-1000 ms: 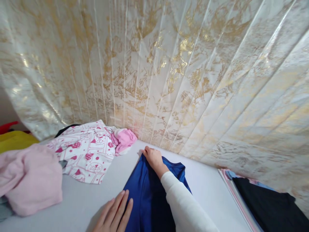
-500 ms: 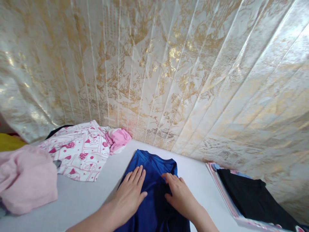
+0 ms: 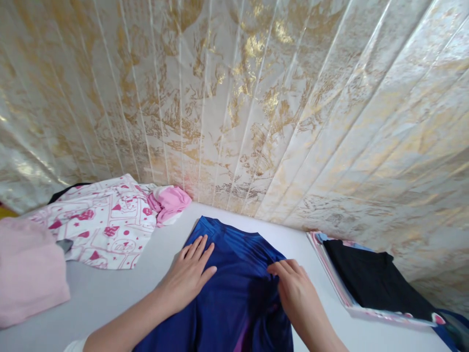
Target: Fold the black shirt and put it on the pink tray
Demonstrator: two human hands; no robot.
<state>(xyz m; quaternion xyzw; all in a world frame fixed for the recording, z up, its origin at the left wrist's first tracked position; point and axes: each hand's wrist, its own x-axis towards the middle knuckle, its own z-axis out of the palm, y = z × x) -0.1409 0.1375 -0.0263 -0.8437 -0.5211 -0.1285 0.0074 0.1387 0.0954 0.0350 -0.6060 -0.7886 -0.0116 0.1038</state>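
Observation:
A dark blue shirt (image 3: 234, 278) with a purple patch lies on the white surface in front of me, neckline at the far end. My left hand (image 3: 190, 274) rests flat on its upper left part, fingers stretched out. At the right edge, my right hand (image 3: 296, 283) has its fingers curled onto the cloth, thumb side mostly hidden, and pinches the shirt there. Folds and shadow run down the right half of the shirt, and its near end leaves the frame.
To the left lie a white garment with pink prints (image 3: 110, 225), a bright pink piece (image 3: 172, 200) and a pale pink garment (image 3: 29, 274). A folded black garment (image 3: 377, 278) tops a stack at the right. Behind hangs a shiny gold-patterned sheet (image 3: 234, 107).
My right hand has moved right with the shirt's edge, and the upper part of the shirt is now spread wider. My left hand stays flat on it. The view has shifted slightly.

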